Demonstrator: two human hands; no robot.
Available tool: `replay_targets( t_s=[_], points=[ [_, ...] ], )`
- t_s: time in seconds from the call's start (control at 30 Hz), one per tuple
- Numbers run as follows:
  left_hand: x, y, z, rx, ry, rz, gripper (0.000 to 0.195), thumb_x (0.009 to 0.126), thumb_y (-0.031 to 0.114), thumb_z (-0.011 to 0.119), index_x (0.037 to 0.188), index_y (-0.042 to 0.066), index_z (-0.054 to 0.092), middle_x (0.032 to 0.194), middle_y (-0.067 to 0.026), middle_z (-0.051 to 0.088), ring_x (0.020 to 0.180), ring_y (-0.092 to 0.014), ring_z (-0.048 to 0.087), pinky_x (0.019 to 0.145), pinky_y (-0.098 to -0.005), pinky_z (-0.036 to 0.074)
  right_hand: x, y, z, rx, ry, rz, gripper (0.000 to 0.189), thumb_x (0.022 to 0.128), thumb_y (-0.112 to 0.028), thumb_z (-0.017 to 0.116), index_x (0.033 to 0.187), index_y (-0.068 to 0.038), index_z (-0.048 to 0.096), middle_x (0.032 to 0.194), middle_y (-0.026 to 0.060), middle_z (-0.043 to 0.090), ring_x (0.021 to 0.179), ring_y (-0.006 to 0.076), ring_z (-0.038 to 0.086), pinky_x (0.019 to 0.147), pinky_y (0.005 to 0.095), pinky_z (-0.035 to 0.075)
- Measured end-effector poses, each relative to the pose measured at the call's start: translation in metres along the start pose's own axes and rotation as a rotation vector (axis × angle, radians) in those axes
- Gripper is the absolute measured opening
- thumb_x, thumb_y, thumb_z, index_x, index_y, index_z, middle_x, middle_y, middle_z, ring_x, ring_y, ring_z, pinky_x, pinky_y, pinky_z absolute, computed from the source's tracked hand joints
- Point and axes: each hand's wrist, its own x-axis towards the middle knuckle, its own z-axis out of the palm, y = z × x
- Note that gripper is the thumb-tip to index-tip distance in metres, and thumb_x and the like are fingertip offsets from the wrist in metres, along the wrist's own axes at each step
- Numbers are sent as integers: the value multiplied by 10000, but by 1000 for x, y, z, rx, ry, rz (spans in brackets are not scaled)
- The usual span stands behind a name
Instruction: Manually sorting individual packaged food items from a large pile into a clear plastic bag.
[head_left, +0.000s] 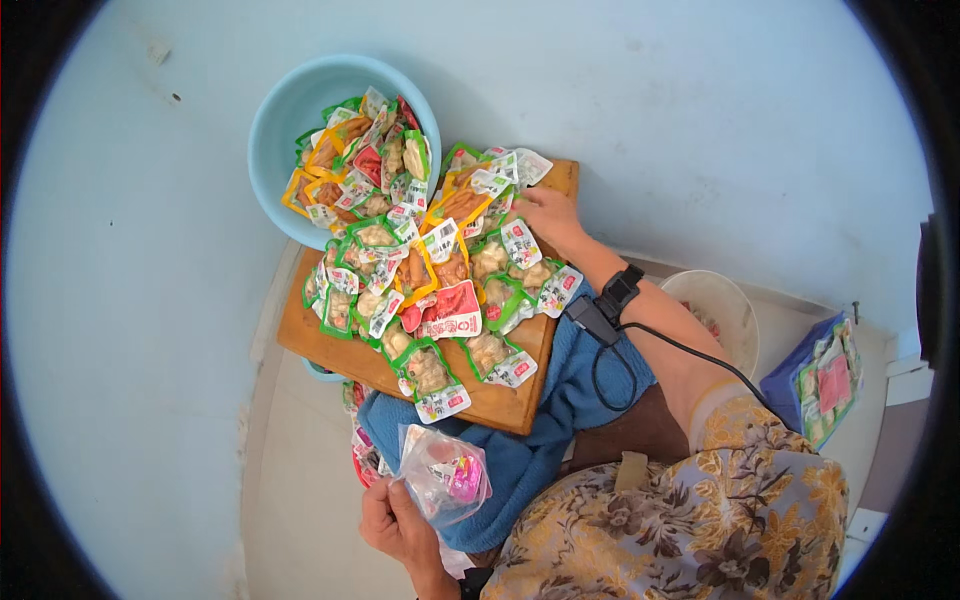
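Note:
My left hand (401, 521) pinches the mouth of a clear plastic bag (442, 480) above my lap. Inside the bag are a pink-and-purple packet and something pale. At the far right of the wooden board (360, 352), my right hand (551, 214) reaches into a heap of vacuum-sealed food packets. Its fingertips are partly hidden, so a grip cannot be made out. Green-edged packets (431, 371) with pale contents lie nearest me. Yellow-edged packets (457, 206) with brown chicken feet sit higher up, and a red-and-white packet (454, 311) lies mid-heap.
A light-blue plastic basin (262, 150) full of similar packets stands against the wall at the board's far left. A blue towel (465, 517) covers my lap. To the right are a whitish bucket (742, 322) and a blue bag (787, 367) of packets. A red-rimmed container (360, 461) sits below left.

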Motion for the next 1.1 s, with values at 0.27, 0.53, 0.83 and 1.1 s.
replay_targets(
  t_s=[0.27, 0.53, 0.83, 1.1],
  points=[
    [2, -3, 7, -21, -20, -79, 138, 921, 102, 625, 872, -27, 635, 677, -22, 591, 614, -65, 483, 561, -221, 402, -20, -41, 40, -369, -147, -374, 477, 841, -353, 635, 1238, -93, 595, 1224, 184, 575, 1247, 413, 454, 986, 541, 403],
    [9, 0, 10, 42, -65, -51, 178, 953, 122, 592, 848, -21, 606, 700, 6, 561, 617, -51, 456, 545, -204, 368, -11, -56, 20, -171, -89, -214, 256, 854, -190, 582, 1025, -24, 675, 1007, 210, 655, 996, 371, 609, 852, 472, 486],
    [11, 3, 7, 28, -105, -61, 160, 901, 117, 663, 840, -31, 653, 641, -26, 598, 569, -66, 493, 519, -223, 399, 95, 8, -9, -357, 9, -38, 349, 817, -260, 638, 999, 37, 655, 1033, 257, 658, 1028, 406, 618, 896, 451, 488],
    [12, 2, 8, 79, -108, -42, 124, 889, 84, 660, 837, -28, 653, 626, -30, 601, 556, -68, 496, 513, -221, 396, 128, 26, -11, -405, -77, 0, 498, 707, -301, 789, 1039, 44, 654, 1014, 219, 676, 912, 358, 660, 786, 420, 514]
  ],
)
